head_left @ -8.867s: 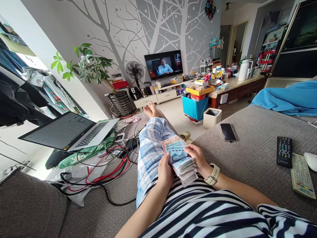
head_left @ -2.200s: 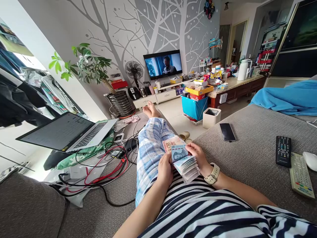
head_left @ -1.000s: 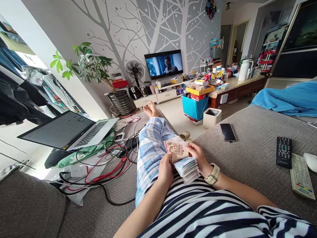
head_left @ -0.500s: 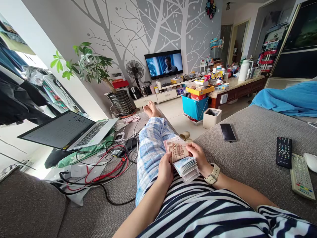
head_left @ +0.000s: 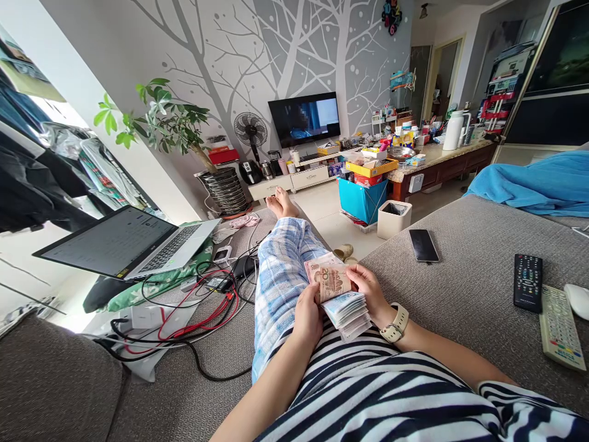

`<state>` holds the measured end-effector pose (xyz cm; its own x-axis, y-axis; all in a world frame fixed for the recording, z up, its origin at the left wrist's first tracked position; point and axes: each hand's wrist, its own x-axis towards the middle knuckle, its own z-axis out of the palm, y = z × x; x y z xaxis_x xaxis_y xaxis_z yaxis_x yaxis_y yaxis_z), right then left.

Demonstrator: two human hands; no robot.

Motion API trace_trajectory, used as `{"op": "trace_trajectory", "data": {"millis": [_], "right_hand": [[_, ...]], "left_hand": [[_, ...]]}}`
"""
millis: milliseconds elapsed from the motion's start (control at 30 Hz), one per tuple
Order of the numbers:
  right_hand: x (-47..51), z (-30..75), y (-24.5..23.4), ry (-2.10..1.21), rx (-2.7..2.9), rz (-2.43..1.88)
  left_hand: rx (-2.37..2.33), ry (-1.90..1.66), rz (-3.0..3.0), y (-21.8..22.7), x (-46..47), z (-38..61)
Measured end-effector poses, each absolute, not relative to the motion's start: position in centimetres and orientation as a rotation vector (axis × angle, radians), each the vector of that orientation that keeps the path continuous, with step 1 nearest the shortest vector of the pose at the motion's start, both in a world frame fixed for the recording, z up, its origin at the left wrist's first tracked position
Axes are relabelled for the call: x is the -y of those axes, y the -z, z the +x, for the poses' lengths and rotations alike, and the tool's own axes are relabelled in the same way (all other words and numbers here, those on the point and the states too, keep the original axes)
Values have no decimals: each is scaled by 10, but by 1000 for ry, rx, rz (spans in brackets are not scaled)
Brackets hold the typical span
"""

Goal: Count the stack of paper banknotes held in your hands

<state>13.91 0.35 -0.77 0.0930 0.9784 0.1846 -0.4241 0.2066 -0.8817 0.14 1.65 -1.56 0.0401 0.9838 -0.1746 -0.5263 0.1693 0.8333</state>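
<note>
Head camera showed the banknotes [head_left: 348,314] over plaid trousers [head_left: 278,276] and striped shirt [head_left: 391,396], left hand [head_left: 307,316] pinching their left side, right hand [head_left: 369,288] their right, each grip closed on them. Probably light, limp and apt to slide (the near end splayed in layers), they suited holding by both sides.

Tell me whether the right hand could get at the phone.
Probably yes: only grey sofa seems to lie between the right hand and the phone, though that hand is holding banknotes.

Grey sofa [head_left: 464,298]: phone [head_left: 424,245], black remote [head_left: 527,282], pale remote [head_left: 562,329], probably mouse [head_left: 578,300].
</note>
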Motion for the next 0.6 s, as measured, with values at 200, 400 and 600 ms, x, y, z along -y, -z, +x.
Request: {"op": "trace_trajectory", "data": {"millis": [200,400,600], "right_hand": [[-5,139,13,-1211,923,-739],[-4,139,13,-1209,911,-729],[0,139,6,-1209,920,-748]], "left_hand": [[-921,-1297,662,13,-14,2],[-916,-1303,673,11,-13,2],[-926,-1297,675,9,-13,2]]}}
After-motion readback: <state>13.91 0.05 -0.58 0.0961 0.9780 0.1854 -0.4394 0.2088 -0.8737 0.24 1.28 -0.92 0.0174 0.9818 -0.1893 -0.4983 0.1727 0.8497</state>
